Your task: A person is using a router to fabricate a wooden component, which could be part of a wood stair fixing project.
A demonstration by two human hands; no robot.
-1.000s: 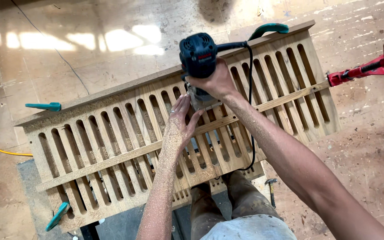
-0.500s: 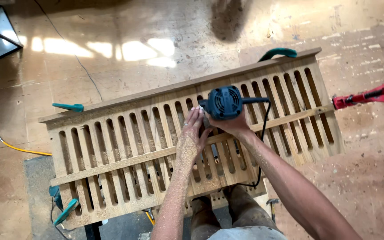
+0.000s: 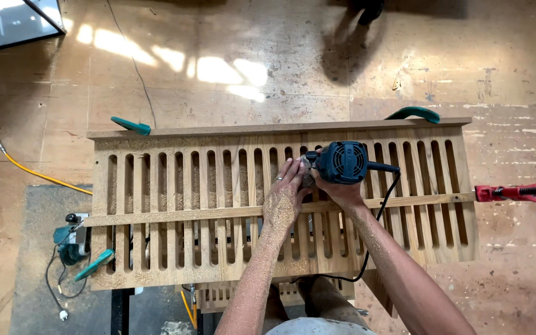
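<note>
Router [image 3: 341, 162], a blue corded handheld one, sits on the slotted wooden panel [image 3: 218, 205] near its upper middle, clenched in my right hand [image 3: 336, 189] from the near side. My left hand [image 3: 285, 198], dusted with sawdust, lies just beside it, fingers curled against the tool's base; whether they grip the base or only steady it, I cannot tell. Both forearms reach forward from below, the right angled in from the right, the left nearly straight up the panel. The black cord [image 3: 379, 217] trails from the router down across the slats, close to my right wrist. In my judgement it could snag on a slat and tug the tool off line. My left fingertips lie close to the cutter, so a slip could catch them. Green clamps [image 3: 130, 126] hold the panel's far edge; a red clamp [image 3: 522, 192] juts out at right.
</note>
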